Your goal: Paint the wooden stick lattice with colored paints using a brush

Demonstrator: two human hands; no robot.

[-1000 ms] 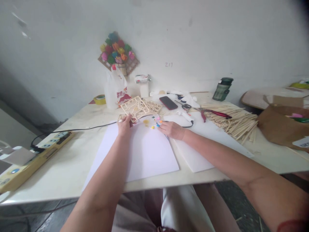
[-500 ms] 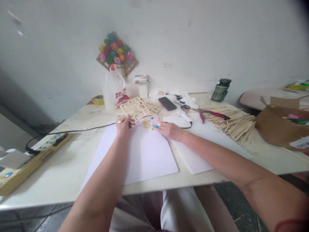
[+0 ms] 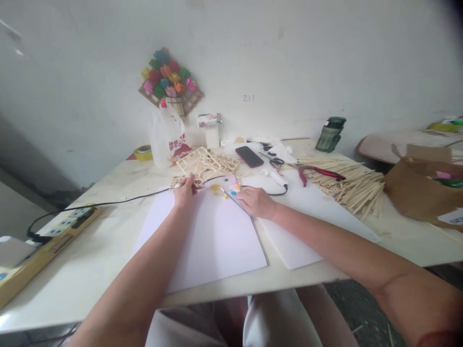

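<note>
My left hand (image 3: 185, 192) is closed on the near edge of a pale wooden lattice piece (image 3: 175, 181), at the far end of a white sheet (image 3: 213, 241). Other lattice frames (image 3: 202, 161) lie just beyond it. My right hand (image 3: 256, 201) is closed round a thin blue paintbrush (image 3: 233, 201), whose tip points to the far left, over dabs of paint. Yellow, blue, orange, pink and green dabs (image 3: 233, 193) lie between my two hands. A black cable runs past behind the paint.
Behind are a phone (image 3: 249, 156), scissors (image 3: 277, 161), a white glue gun (image 3: 275, 177) and red-handled pliers (image 3: 321, 172). Wooden sticks (image 3: 358, 188) and a paper bag (image 3: 419, 185) lie right. A power strip (image 3: 54, 236) is left; a plastic bag (image 3: 162, 137) stands behind.
The view has shifted slightly. The brush in my right hand now lies at a lower slant, with its tip a little farther left. My left hand keeps hold of the lattice piece.
</note>
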